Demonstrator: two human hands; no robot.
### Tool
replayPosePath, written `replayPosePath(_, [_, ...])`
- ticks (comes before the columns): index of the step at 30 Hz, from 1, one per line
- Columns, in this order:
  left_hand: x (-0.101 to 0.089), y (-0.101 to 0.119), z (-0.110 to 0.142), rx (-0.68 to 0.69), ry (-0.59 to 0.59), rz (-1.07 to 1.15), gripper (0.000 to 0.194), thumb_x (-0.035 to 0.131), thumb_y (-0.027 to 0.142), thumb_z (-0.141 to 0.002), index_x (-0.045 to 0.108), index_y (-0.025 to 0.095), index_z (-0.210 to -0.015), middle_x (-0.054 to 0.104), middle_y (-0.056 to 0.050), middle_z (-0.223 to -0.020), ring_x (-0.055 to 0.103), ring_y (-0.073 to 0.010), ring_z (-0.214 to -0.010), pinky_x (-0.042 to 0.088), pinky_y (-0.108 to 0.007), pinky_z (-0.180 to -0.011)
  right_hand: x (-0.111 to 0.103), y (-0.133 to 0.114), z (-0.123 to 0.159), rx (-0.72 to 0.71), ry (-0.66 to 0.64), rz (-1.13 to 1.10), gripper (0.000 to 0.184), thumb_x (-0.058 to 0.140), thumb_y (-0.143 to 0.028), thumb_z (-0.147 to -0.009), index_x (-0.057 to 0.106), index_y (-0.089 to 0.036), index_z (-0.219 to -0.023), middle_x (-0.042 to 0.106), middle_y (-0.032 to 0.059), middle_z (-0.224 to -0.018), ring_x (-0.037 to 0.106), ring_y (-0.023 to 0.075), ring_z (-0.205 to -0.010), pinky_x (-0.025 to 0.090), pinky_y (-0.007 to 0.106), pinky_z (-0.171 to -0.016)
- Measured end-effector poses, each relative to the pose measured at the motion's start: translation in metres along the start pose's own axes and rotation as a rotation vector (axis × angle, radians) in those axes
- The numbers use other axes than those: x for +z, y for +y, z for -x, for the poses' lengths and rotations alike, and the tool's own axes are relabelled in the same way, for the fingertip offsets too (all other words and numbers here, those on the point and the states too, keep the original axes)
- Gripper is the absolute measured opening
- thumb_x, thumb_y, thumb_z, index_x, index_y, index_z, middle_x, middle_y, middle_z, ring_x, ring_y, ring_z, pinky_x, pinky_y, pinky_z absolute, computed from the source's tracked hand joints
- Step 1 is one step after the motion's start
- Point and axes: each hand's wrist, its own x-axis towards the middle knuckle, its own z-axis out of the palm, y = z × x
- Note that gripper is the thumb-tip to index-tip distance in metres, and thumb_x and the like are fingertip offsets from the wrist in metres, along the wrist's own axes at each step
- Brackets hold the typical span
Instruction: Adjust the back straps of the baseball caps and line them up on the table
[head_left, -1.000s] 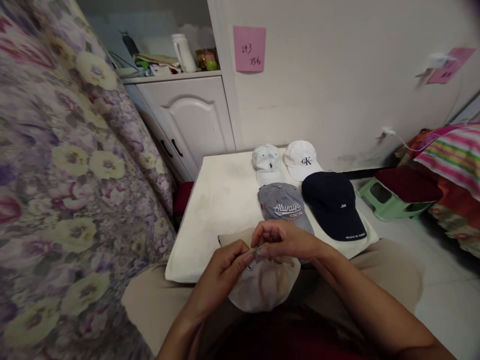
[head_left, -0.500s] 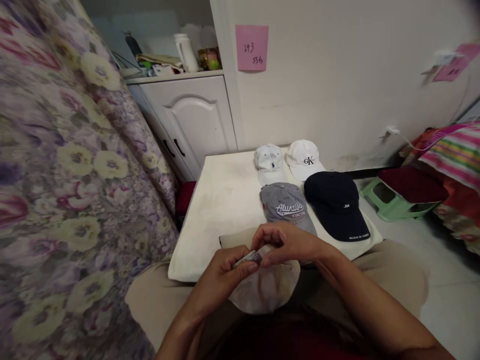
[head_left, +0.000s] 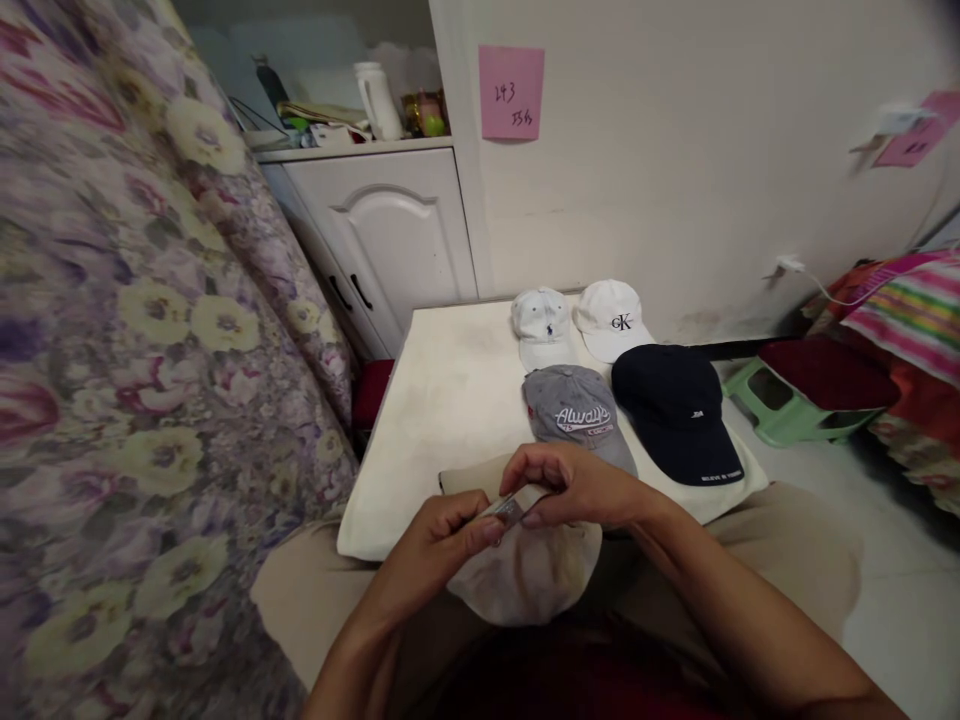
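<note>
While the left hand [head_left: 439, 540] is pinching a strap [head_left: 510, 512] between thumb and fingers, the right hand [head_left: 577, 487] is clamping on the same strap with its thumb and fingertips just beside. The strap appears to be forming part of a beige cap [head_left: 532, 578], which is hanging over the person's lap by the near edge of the table [head_left: 450, 390]. Its brim [head_left: 471, 477] is pointing away from the person and overlapping that edge in this view; whether it is touching the table, I cannot tell.

In my judgement, the step in hand is concerning the strap; whether it is being fastened or loosened, the view is not showing. The next move would seem to be calling for a steady left grip and fine fingertip work from the right.

Four further caps are lying on the table: a grey cap [head_left: 562, 395] nearest, a dark cap [head_left: 667, 400] to its right, and a pale blue cap [head_left: 540, 315] and a white cap [head_left: 607, 305] behind, near the wall [head_left: 660, 180]. The grey cap is sitting just beyond the right hand, possibly limiting room there. The fingers themselves are hiding much of the strap. A flowered curtain [head_left: 157, 400] is hanging at the left, and a stool [head_left: 776, 405] is standing well apart at the right; neither is obstructing the hands.
</note>
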Motion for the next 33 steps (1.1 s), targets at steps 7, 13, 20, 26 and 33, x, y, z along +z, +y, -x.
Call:
replayPosePath(7, [0.003,0.019,0.001,0.06,0.036,-0.112,0.036,0.054,0.048,-0.088,0.057,0.016,-0.072,0.049,0.001,-0.068,0.042,-0.0136,-0.065,0.034,-0.024,-0.058,0.003,-0.003,-0.004,-0.001,-0.015,0.083,0.033,0.079,-0.014,-0.068,0.062,-0.017,-0.096,0.066,0.0015,-0.096,0.061,0.0134,-0.089,0.047,0.029,-0.08])
replayPosePath(13, [0.004,0.017,0.002,0.044,-0.003,-0.104,0.034,0.053,0.046,-0.09,0.058,0.016,-0.074,0.049,0.001,-0.069,0.042,-0.0139,-0.067,0.034,-0.024,-0.059,0.0,-0.009,-0.002,-0.008,-0.036,0.094,0.033,0.081,-0.021,-0.07,0.063,-0.017,-0.097,0.066,0.0025,-0.098,0.061,0.013,-0.09,0.046,0.028,-0.08])
replayPosePath(20, [0.001,0.011,0.004,0.042,-0.026,-0.06,0.03,0.052,0.04,-0.092,0.051,0.016,-0.073,0.041,0.003,-0.068,0.035,-0.012,-0.064,0.027,-0.024,-0.057,0.0,-0.006,-0.004,0.01,0.042,-0.003,0.024,0.078,-0.023,-0.073,0.063,-0.015,-0.091,0.064,-0.002,-0.077,0.057,0.0074,-0.064,0.045,0.02,-0.06])
replayPosePath(26, [0.002,0.014,0.004,0.047,-0.022,-0.071,0.029,0.053,0.039,-0.091,0.053,0.016,-0.074,0.042,0.003,-0.068,0.036,-0.0122,-0.065,0.027,-0.024,-0.058,0.002,-0.011,-0.004,0.032,0.027,0.099,0.029,0.082,-0.024,-0.07,0.064,-0.016,-0.092,0.067,0.0002,-0.087,0.059,0.0084,-0.07,0.046,0.021,-0.062])
replayPosePath(33, [0.004,0.011,0.002,0.039,-0.032,-0.089,0.031,0.053,0.041,-0.091,0.051,0.016,-0.072,0.04,0.003,-0.067,0.035,-0.0119,-0.064,0.026,-0.024,-0.057,0.004,-0.01,-0.004,0.061,0.066,0.04,0.025,0.081,-0.02,-0.069,0.063,-0.016,-0.086,0.065,-0.003,-0.076,0.058,0.0071,-0.063,0.045,0.02,-0.06])
